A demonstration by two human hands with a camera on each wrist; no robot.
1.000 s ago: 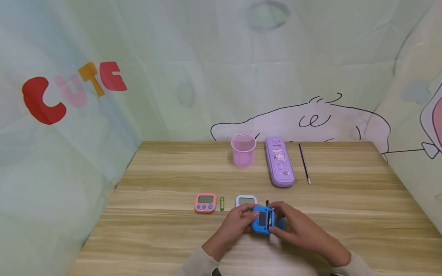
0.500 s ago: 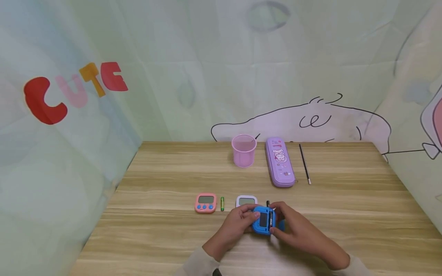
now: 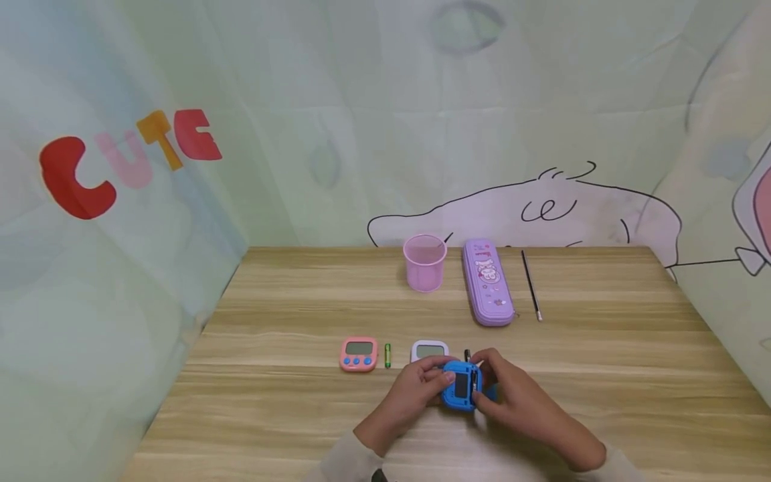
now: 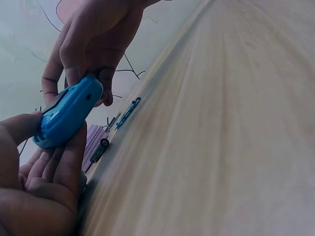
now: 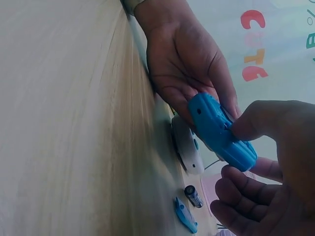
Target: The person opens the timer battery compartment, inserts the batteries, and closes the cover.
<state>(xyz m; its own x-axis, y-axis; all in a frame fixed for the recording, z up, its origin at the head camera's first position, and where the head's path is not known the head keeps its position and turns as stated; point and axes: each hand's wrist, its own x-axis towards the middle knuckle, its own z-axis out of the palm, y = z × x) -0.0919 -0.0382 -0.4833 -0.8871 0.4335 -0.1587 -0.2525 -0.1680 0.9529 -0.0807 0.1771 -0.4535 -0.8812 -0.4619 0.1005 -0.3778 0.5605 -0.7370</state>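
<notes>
A blue digital timer (image 3: 461, 386) is held above the table, back side up, with its battery slot uncovered. My left hand (image 3: 411, 395) grips its left side, thumb on top and fingers beneath, as the left wrist view also shows. At the other side my right hand (image 3: 517, 400) pinches the timer; its thumb (image 5: 256, 120) presses at the slot. A battery shows in the slot, partly hidden by that hand. On the table lie a blue battery cover (image 4: 128, 113), mostly hidden behind the right hand in the head view, and a dark battery (image 5: 193, 195).
A white timer (image 3: 430, 349) lies just behind the left hand. Further left are a pink timer (image 3: 359, 355) and a green battery (image 3: 387, 355). Toward the back stand or lie a pink cup (image 3: 425, 266), a purple pencil case (image 3: 489, 284) and a black pencil (image 3: 531, 286).
The blue timer has shifted very slightly right in both hands. My right thumb has moved further over the slot, covering more of the battery there. Things on the table stay put.
</notes>
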